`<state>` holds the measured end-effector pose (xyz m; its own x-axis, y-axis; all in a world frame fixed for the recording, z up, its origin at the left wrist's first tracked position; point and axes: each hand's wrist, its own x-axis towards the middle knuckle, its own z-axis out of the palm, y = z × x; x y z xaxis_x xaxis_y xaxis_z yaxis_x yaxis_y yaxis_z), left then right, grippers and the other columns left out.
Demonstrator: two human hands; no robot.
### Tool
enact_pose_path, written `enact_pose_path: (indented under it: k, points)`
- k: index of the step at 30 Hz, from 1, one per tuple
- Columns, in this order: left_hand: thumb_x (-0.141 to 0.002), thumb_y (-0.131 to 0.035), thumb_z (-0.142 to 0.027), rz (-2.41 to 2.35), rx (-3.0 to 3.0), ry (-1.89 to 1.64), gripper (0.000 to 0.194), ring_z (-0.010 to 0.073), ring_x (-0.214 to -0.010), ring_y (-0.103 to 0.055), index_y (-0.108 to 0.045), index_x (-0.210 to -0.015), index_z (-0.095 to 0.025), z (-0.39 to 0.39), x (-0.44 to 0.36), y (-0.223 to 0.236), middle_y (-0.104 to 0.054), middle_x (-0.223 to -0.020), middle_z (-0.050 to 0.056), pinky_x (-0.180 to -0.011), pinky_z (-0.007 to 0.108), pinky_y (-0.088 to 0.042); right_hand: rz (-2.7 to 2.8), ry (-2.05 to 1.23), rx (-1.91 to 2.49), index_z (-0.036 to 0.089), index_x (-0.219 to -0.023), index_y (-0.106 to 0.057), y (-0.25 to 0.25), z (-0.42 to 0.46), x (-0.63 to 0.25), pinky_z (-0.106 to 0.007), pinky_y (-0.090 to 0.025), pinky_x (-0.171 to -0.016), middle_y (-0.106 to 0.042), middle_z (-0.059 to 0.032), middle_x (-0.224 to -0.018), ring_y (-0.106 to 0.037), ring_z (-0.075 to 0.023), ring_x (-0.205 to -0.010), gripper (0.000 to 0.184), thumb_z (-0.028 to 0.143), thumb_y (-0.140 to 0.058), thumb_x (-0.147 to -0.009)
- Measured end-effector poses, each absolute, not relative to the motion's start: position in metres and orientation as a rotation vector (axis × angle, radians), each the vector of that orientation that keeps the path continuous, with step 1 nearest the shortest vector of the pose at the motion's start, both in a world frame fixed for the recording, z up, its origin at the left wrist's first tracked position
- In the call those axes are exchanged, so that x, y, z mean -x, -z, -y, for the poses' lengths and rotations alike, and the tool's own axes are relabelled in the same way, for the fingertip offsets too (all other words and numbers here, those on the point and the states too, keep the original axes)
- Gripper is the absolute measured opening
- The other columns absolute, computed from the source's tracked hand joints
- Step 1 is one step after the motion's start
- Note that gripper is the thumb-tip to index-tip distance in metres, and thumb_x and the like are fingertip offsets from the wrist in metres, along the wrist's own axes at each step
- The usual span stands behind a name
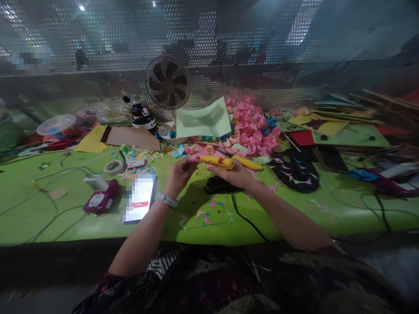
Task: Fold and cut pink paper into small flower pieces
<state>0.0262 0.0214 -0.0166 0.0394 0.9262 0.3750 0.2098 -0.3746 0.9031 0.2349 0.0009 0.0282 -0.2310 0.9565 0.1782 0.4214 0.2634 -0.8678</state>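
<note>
My right hand [234,174] is closed around a yellow glue gun [218,161], held just above the green table [39,209] near its middle. My left hand [179,173], with a white watch on the wrist, has its fingers pinched together at a small pink paper piece [191,159] right beside the gun's tip. A black cord [244,218] runs from under my right hand down over the table's front edge. A heap of folded pink paper pieces [253,126] lies just behind my hands.
A lit phone [140,198] and a magenta box with a white charger [100,198] lie left of my hands. A small fan [167,83], a light green paper sheet [203,120], a tape roll [114,167], black cloth [296,172] and coloured card stacks [347,131] crowd the table.
</note>
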Motion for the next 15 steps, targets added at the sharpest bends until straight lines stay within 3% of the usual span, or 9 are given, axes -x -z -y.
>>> enact_pose_path:
  k: [15]
  points:
    - [-0.077,-0.075,-0.048,-1.165,-1.657,-1.385,0.031,0.0142,-0.062,-0.060,-0.070,-0.078,-0.018,-0.0226,-0.0259,0.0182,-0.069,-0.069,0.003,-0.059,0.026,-0.048,1.838,-0.810,1.317,0.018,-0.090,-0.079,-0.0256,-0.0003,-0.2349,-0.037,-0.060,-0.081,-0.078,-0.0038,-0.084,-0.073,-0.0250,-0.084,0.032,0.047,-0.072,-0.078]
